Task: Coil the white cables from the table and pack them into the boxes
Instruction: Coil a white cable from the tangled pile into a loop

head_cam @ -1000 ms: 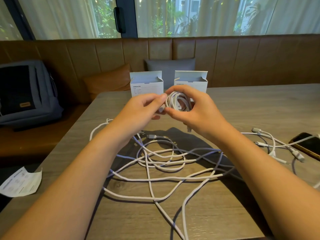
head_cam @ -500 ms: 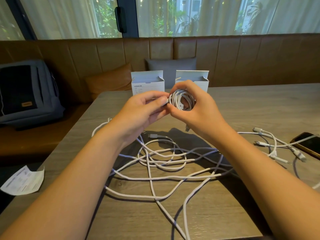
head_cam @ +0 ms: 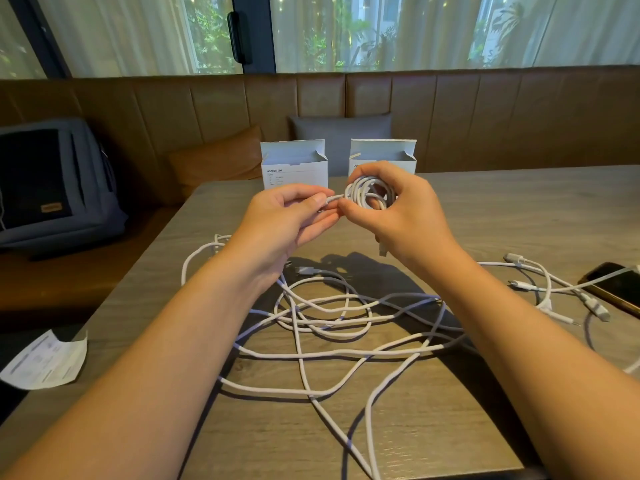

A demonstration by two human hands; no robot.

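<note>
Head view. Both hands raised above the table (head_cam: 519, 209), in front of two open white boxes at its far edge: left box (head_cam: 294, 168), right box (head_cam: 382, 152), lids standing up. Right box partly hidden behind the right hand.

Right hand (head_cam: 398, 213): fingers curled round a small white coil (head_cam: 369, 194), thumb below, fingertips over the top. Coil held in the air, just in front of the right box, not inside it. A short connector end hangs down beneath this hand.

Left hand (head_cam: 287, 220): thumb and forefinger pinch a short straight run of cable leading into the left side of the coil; other fingers curled under. The two hands nearly touch at the fingertips.

Loose cables (head_cam: 329, 327): several white lengths lie tangled on the table below the forearms, crossing each other, loops reaching the near edge. More cable ends with connectors (head_cam: 554, 289) lie to the right, near a phone (head_cam: 616, 285) at the right edge; one strand crosses over the phone.

Off the table: dark backpack (head_cam: 52, 181) on the bench at left, a paper slip (head_cam: 45, 362) lower left, cushions behind the boxes.
</note>
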